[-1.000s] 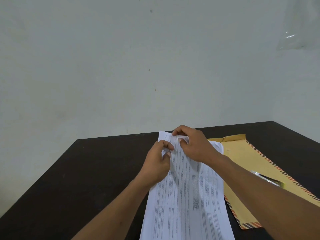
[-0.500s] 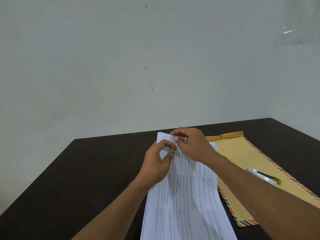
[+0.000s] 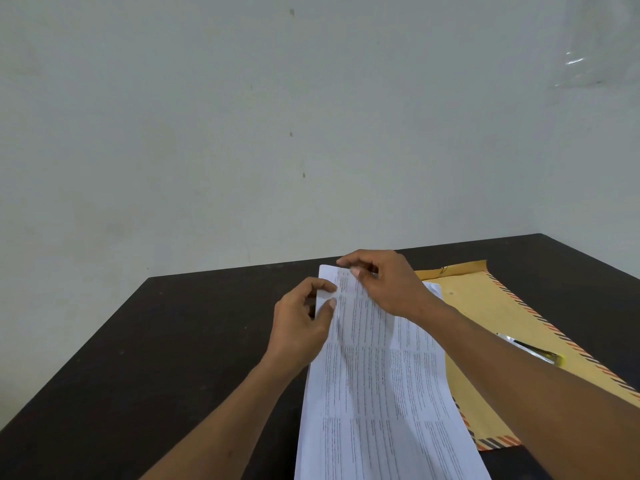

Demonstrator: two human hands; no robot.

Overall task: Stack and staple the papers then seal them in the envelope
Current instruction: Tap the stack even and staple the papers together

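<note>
Nearest to me, the bottom edge of my view cuts off both forearms and the lower end of the white printed papers (image 3: pixel 377 393), so I cannot see how far the sheets run toward me. The print on them is in small columns, too fine for me to read. The papers lie lengthwise on the dark matte counter (image 3: pixel 156 358), their right side overlapping the yellow-brown paper envelope with a red and blue striped border (image 3: pixel 491 327), which lies flat just beside and partly under them.

My right forearm crosses over the envelope and hides part of it. Past that arm, a slim silver tool with a yellow tip (image 3: pixel 530 349) rests on the envelope; only part of it shows and I cannot tell for certain that it is the stapler.

Further out, my left hand (image 3: pixel 301 323) holds the left edge of the papers near their far end, thumb and forefinger pinching the sheet. My right hand (image 3: pixel 384 282) is at the far top edge, its fingers (image 3: pixel 356 271) pressed together on the corner of the papers; the back of the hand hides what lies under it.

Beyond the counter stands a plain pale wall (image 3: pixel 242 116), with a blurred clear plastic sheet (image 3: pixel 595 46) at the upper right, cut off by the frame.
</note>
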